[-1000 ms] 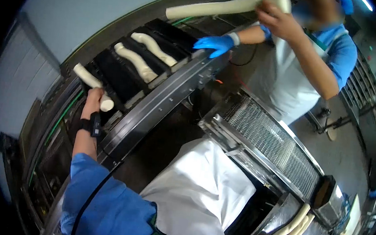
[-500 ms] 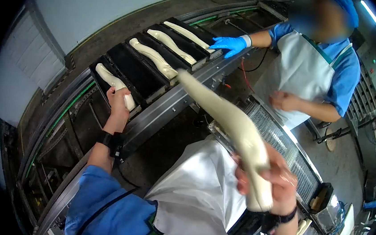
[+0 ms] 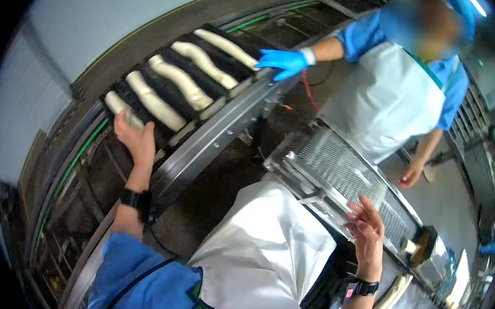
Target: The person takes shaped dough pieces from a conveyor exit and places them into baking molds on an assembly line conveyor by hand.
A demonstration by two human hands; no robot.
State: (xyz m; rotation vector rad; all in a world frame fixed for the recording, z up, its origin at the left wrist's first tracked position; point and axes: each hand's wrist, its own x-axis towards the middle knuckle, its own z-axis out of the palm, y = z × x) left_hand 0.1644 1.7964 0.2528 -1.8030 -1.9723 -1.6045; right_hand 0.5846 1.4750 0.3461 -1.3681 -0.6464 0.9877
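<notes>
Several pale dough strips lie in a row of black pans (image 3: pixel 139 110), one in each, on the rail at the upper left. My left hand (image 3: pixel 135 139), fingers apart, is at the near end of the leftmost strip (image 3: pixel 116 103); whether it touches the dough is unclear. Beside it lies another strip (image 3: pixel 155 100). My right hand (image 3: pixel 366 226) is raised at the lower right, empty, with its fingers loosely spread, above the edge of the mesh conveyor (image 3: pixel 347 163).
Across the conveyor stands a co-worker (image 3: pixel 384 102), whose blue-gloved hand (image 3: pixel 282 62) rests at the far pan. More dough strips (image 3: pixel 387 302) lie on a metal surface at the lower right. A metal rail (image 3: pixel 220 134) runs diagonally beside the pans.
The strip that my right hand held now lies in the second pan from the left, and that hand has drawn back empty. My left hand's fingers have opened. The co-worker's bare hand has lowered.
</notes>
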